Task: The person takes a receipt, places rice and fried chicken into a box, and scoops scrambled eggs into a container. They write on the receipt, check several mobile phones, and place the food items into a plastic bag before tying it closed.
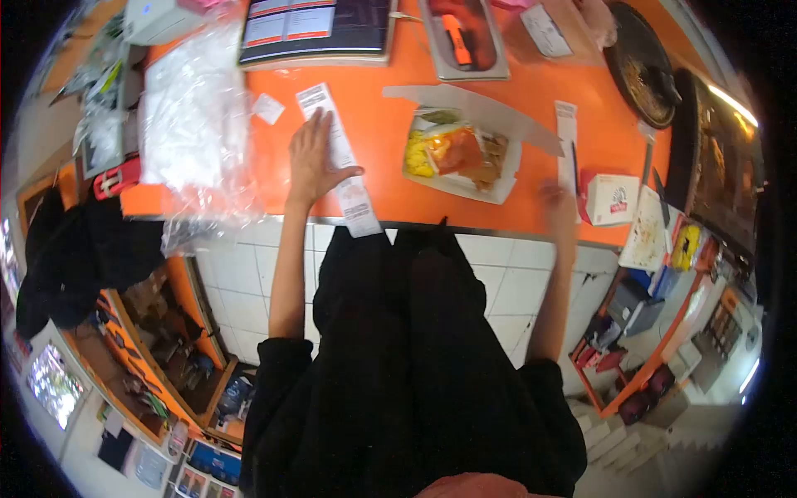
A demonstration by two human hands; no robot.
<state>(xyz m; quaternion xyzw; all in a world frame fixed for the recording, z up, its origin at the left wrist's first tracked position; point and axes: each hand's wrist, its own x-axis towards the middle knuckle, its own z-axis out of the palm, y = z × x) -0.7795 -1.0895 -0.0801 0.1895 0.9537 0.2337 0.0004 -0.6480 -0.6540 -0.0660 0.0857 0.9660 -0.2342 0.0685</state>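
Observation:
My left hand (310, 162) lies flat on a long printed receipt (342, 158), its thumb stretched out across the paper. The lower end of that receipt hangs over the table's front edge. To the right, my right hand (559, 204) is smeared by motion, and its fingers cannot be made out. It is nearest to a second paper slip (566, 129) and a dark pen (574, 166). Between my hands stands an open paper food box (508, 184) with its lid folded back. Inside are yellow rice (418, 158), an orange-red saucy portion (457, 151) and brown pieces (491, 166).
A closed white box (612, 199) with a red print stands near the right edge. Clear plastic bags (195, 116) cover the left side. At the back are a screen (315, 25), a tray (490, 62) with an orange highlighter (456, 40), and a black round pan (639, 58).

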